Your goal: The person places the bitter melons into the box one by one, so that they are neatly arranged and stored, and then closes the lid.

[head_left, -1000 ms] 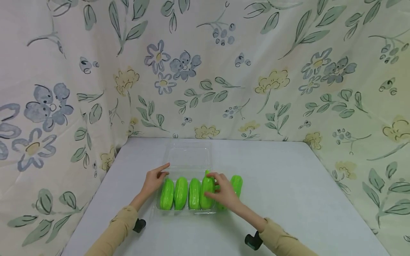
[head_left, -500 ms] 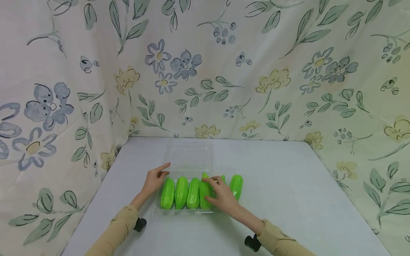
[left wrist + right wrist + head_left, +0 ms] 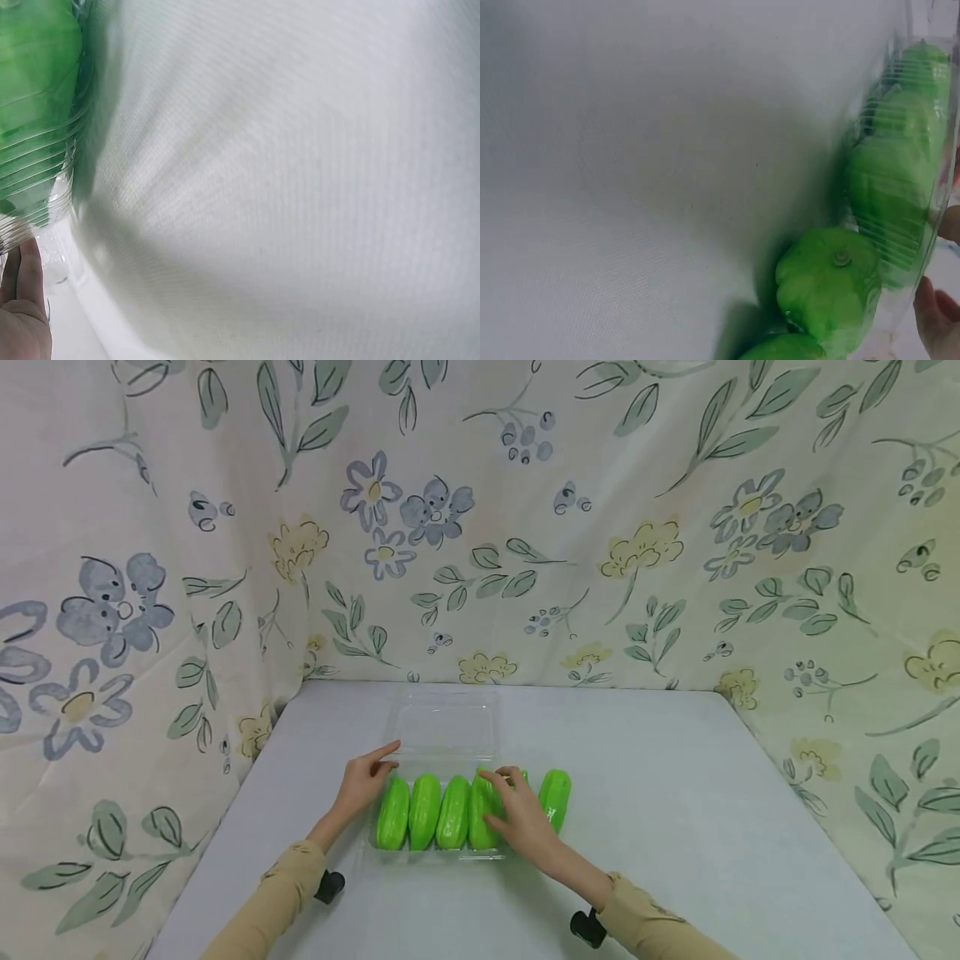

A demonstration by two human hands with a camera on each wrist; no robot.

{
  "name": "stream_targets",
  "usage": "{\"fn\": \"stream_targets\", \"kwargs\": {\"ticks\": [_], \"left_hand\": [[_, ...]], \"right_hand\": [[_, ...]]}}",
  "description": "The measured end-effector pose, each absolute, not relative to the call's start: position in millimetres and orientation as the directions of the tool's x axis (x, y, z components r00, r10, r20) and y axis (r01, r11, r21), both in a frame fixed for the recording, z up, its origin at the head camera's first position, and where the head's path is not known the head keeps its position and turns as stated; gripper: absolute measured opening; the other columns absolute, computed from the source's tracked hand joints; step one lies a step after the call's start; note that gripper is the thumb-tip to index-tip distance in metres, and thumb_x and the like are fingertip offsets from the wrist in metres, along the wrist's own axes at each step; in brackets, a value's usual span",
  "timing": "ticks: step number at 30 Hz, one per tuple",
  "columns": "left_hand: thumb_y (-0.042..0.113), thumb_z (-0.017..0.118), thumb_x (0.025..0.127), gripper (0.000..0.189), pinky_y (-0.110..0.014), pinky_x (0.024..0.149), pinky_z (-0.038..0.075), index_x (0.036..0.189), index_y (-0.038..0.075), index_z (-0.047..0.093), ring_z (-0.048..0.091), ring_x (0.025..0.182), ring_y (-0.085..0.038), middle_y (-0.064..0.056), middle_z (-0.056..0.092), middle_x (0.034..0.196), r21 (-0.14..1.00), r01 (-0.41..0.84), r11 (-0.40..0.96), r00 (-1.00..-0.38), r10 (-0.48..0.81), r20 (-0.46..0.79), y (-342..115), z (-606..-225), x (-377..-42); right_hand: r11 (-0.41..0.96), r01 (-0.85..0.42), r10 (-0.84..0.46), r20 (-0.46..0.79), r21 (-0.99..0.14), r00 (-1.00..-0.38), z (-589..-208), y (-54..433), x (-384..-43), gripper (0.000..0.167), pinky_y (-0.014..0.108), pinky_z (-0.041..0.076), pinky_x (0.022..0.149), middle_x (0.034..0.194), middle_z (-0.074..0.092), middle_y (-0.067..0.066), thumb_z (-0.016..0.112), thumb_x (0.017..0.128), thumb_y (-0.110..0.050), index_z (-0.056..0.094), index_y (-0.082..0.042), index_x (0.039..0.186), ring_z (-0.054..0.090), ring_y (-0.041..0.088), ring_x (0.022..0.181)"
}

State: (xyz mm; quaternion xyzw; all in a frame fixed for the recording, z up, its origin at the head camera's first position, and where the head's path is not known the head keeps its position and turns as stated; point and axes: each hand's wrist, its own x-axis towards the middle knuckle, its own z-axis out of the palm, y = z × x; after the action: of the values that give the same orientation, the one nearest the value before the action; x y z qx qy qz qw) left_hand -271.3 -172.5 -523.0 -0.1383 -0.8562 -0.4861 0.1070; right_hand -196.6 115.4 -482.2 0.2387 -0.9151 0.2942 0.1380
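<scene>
In the head view, a clear plastic clamshell box (image 3: 435, 857) holds a row of bright green zucchini (image 3: 424, 810) standing side by side lengthwise. My right hand (image 3: 528, 822) reaches over the right wall, its curved fingers and thumb gripping the rightmost zucchini (image 3: 480, 835) in the row. At the back left corner, my left hand (image 3: 360, 783) touches the box with thumb and index finger spread. The left wrist view has the left fingers (image 3: 28, 274) straight against the ribbed box corner (image 3: 37, 165). Part of the gripped zucchini is hidden under my right hand.
The box's see-through lid (image 3: 442, 727) lies folded back toward the rear. Right of the box, another zucchini (image 3: 555, 797) rests on the white table (image 3: 675, 793), with one more partly covered by my right hand. A flowered curtain (image 3: 525, 527) surrounds the table.
The rightmost zucchini has come down and settled into line with the row as my right hand shifted slightly. The neighbouring zucchini straightened a little. My left hand stays in place.
</scene>
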Motion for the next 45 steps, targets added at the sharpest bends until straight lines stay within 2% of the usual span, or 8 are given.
{"fn": "stream_targets", "kwargs": {"ticks": [4,13,23,27,33,38,45], "left_hand": [[-0.006,0.052,0.092,0.038,-0.019,0.042,0.031,0.129,0.002,0.058,0.029,0.043,0.0,-0.022,0.071,0.097,0.801,0.347,0.487,-0.936,0.131,0.326,-171,-523,-272],[-0.006,0.052,0.091,0.038,-0.02,0.042,0.03,0.129,0.002,0.058,0.028,0.042,0.001,-0.023,0.071,0.097,0.798,0.362,0.482,-0.93,0.133,0.341,-170,-519,-272],[-0.007,0.052,0.091,0.039,-0.02,0.042,0.031,0.128,0.001,0.058,0.029,0.042,0.001,-0.024,0.071,0.097,0.8,0.361,0.479,-0.931,0.135,0.339,-170,-520,-272],[-0.007,0.052,0.091,0.039,-0.02,0.042,0.031,0.128,0.001,0.058,0.03,0.043,0.001,-0.024,0.071,0.097,0.802,0.356,0.479,-0.933,0.134,0.334,-170,-522,-272],[-0.007,0.052,0.091,0.039,-0.02,0.041,0.031,0.128,0.001,0.058,0.029,0.041,0.0,-0.025,0.071,0.098,0.809,0.349,0.473,-0.936,0.132,0.327,-170,-522,-270],[-0.007,0.052,0.091,0.039,-0.021,0.041,0.03,0.128,0.001,0.058,0.028,0.041,0.001,-0.024,0.071,0.097,0.804,0.353,0.479,-0.934,0.135,0.33,-170,-521,-269],[-0.007,0.052,0.091,0.039,-0.02,0.041,0.03,0.129,0.002,0.058,0.028,0.041,0.001,-0.026,0.07,0.098,0.802,0.366,0.473,-0.93,0.145,0.339,-171,-518,-267]], "right_hand": [[0.737,-0.5,-0.346,0.382,-0.454,-0.857,-483,115,-198,0.061,0.028,0.049,0.072,0.105,0.061,0.009,0.078,0.074,-0.004,0.053,-0.008,0.129,0.057,0.017,0.089],[0.766,-0.505,-0.367,0.374,-0.398,-0.852,-482,117,-199,0.058,0.034,0.052,0.081,0.094,0.069,0.003,0.076,0.075,-0.002,0.054,-0.008,0.129,0.06,0.021,0.095],[0.764,-0.489,-0.359,0.352,-0.421,-0.864,-484,117,-200,0.057,0.034,0.052,0.081,0.095,0.07,0.003,0.075,0.076,-0.001,0.054,-0.008,0.129,0.061,0.021,0.096],[0.723,-0.477,-0.355,0.323,-0.5,-0.877,-484,118,-201,0.057,0.034,0.053,0.078,0.101,0.069,0.008,0.073,0.078,-0.001,0.053,-0.006,0.131,0.061,0.024,0.096],[0.545,-0.472,-0.373,0.304,-0.693,-0.877,-482,125,-201,0.056,0.041,0.054,0.08,0.114,0.066,0.016,0.07,0.08,0.002,0.05,-0.001,0.133,0.063,0.031,0.102],[0.444,-0.446,-0.378,0.289,-0.777,-0.88,-478,132,-198,0.054,0.046,0.053,0.082,0.113,0.065,0.02,0.07,0.081,-0.002,0.051,0.001,0.131,0.062,0.036,0.103],[0.383,-0.327,-0.351,0.192,-0.864,-0.916,-471,143,-191,0.051,0.051,0.049,0.089,0.117,0.063,0.023,0.07,0.084,-0.012,0.052,-0.006,0.131,0.059,0.041,0.107]]}}
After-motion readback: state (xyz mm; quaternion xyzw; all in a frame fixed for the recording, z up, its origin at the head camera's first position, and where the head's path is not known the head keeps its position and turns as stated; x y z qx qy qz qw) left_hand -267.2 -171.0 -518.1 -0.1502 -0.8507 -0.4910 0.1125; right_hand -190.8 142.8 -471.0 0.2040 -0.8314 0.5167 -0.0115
